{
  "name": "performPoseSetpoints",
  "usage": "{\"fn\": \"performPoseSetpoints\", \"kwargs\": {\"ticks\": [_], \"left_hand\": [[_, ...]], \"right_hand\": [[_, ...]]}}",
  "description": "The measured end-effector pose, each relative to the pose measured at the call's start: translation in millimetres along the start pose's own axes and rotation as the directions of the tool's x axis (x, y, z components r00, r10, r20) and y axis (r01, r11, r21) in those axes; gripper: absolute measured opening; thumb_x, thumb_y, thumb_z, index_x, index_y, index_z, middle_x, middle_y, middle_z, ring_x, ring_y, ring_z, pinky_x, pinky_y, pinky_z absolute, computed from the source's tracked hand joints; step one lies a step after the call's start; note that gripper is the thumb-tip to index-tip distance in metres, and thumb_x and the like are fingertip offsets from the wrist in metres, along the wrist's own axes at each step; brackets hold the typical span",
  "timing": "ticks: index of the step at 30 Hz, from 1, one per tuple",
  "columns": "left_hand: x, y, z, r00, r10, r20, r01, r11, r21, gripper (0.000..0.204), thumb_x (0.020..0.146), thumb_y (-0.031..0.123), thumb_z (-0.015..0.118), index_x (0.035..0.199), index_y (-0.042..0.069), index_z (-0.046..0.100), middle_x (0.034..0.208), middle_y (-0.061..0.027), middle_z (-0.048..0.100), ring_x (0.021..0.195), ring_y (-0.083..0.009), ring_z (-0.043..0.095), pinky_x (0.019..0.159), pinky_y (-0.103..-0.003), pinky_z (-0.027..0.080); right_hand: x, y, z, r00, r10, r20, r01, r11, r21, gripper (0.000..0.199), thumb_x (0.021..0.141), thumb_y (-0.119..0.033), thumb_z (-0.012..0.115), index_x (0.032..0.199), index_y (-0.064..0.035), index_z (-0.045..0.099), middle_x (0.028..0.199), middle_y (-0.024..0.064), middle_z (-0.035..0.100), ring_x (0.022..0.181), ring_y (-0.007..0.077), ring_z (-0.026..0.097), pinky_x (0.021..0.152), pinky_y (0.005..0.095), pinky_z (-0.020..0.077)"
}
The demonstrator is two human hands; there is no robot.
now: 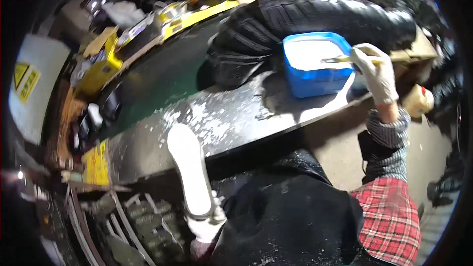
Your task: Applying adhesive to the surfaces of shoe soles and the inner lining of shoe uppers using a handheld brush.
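Observation:
A white shoe sole (188, 167) points up and away from me, its lower end gripped by my gloved left hand (208, 224). Its upper end reaches over the near edge of the workbench (143, 143). On the right, my gloved right hand (375, 71) is closed on the handle of a brush (345, 60). The brush lies level across the rim of a blue tub (315, 83), with its tip over the white contents. Whether the tip touches them I cannot tell.
White splashes cover the bench's near strip. Behind the tub lies a large black plastic-wrapped bundle (315, 17). A yellow box (101, 66) and clutter line the far left edge. Dark shoe-like pieces (111, 103) sit at left. Below left stands a rack of dark green pieces (152, 216).

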State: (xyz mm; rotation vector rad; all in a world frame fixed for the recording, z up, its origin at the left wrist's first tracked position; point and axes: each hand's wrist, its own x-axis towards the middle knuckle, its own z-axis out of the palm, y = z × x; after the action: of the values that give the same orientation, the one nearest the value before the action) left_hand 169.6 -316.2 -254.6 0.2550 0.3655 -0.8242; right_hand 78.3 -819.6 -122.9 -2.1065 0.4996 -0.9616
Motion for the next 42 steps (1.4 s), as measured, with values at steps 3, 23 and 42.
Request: {"fn": "performPoseSetpoints", "kwargs": {"ticks": [3,23,42], "left_hand": [[7.2,7.5,-15.8,0.989,-0.142,-0.038,0.146,0.982,0.123,0.088,0.077,0.081,0.051,0.116,0.002,0.056,0.094,-0.0155,0.066,0.064,-0.0231,0.062,0.049,-0.030,0.042],[43.9,33.3,-90.9,0.809,-0.232,0.540,0.343,0.932,-0.114,0.092,0.083,0.075,0.047,0.151,0.016,0.029,0.138,-0.0252,0.047,0.110,-0.0532,0.055,0.077,-0.066,0.051],[20.3,15.7,-14.9,0.980,0.116,0.161,-0.120,0.993,0.013,0.067,0.094,0.064,0.038,0.132,0.011,0.052,0.123,-0.0129,0.061,0.110,-0.0269,0.061,0.087,-0.044,0.055]], "right_hand": [[-27.2,-62.4,36.2,0.999,-0.021,0.027,0.016,0.987,0.158,0.019,0.093,-0.015,0.061,0.093,0.0027,0.067,0.077,0.0046,0.065,0.067,0.0080,0.058,0.062,0.0216,0.0459],[-24.5,-134.9,283.3,0.694,-0.407,0.594,-0.001,0.824,0.566,0.028,0.094,-0.025,0.062,0.098,0.0025,0.065,0.081,0.0061,0.069,0.070,0.0106,0.063,0.060,0.0211,0.0508],[-97.1,-149.2,198.7,0.246,-0.729,0.638,0.073,0.670,0.738,0.019,0.087,-0.017,0.071,0.095,0.0003,0.067,0.091,0.0140,0.069,0.085,0.0281,0.070,0.076,0.0332,0.0571]]}}
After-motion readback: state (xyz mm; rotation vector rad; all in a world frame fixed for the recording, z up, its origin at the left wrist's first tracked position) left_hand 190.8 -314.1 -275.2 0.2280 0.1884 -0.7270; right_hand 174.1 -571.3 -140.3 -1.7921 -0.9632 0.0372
